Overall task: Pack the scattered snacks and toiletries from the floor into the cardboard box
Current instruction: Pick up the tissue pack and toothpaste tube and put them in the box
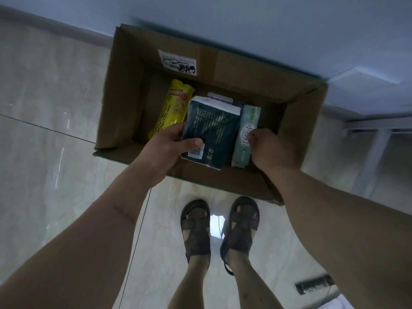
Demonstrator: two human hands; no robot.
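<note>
Both forearms reach down over my sandalled feet (219,228). Left hand (169,143) grips dark packet (211,128) above cardboard box (124,85), near edge. Right hand (270,148) pinches pale green packet (246,134) beside it. Yellow packet (171,105) lies inside, toward left wall.

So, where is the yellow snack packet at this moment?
In the head view, the yellow snack packet lies inside the cardboard box, on its left side, just left of the dark pack that the left hand holds.
</note>
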